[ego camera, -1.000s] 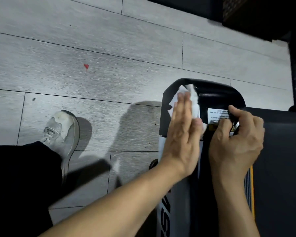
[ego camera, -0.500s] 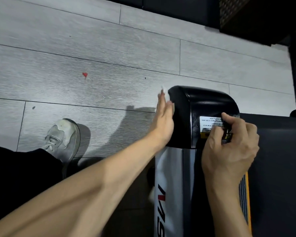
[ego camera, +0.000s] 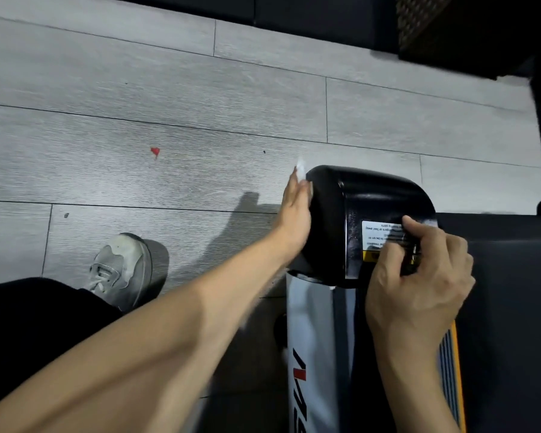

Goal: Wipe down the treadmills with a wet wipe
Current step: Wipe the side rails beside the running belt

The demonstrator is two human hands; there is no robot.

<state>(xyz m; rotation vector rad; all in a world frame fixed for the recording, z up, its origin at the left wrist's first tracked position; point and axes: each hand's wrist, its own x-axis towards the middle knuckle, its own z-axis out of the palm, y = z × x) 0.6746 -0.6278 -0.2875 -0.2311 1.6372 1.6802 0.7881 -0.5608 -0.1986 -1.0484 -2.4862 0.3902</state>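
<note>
The treadmill's glossy black end cap sits at the rear corner of the deck, above a silver side rail. My left hand lies flat against the cap's left side, fingers straight, pressing a white wet wipe whose tip shows beyond the fingertips. Most of the wipe is hidden under the palm. My right hand has curled fingers hooked over the cap's inner edge beside a white and yellow warning label.
The dark running belt fills the right side, with an orange-striped edge strip. My grey sneaker and black trouser leg stand on the grey plank floor. A small red fleck lies there. Dark equipment lines the top.
My left hand slid with the wipe from the top of the cap down onto its left side and has stayed there. The right hand has kept its grip.
</note>
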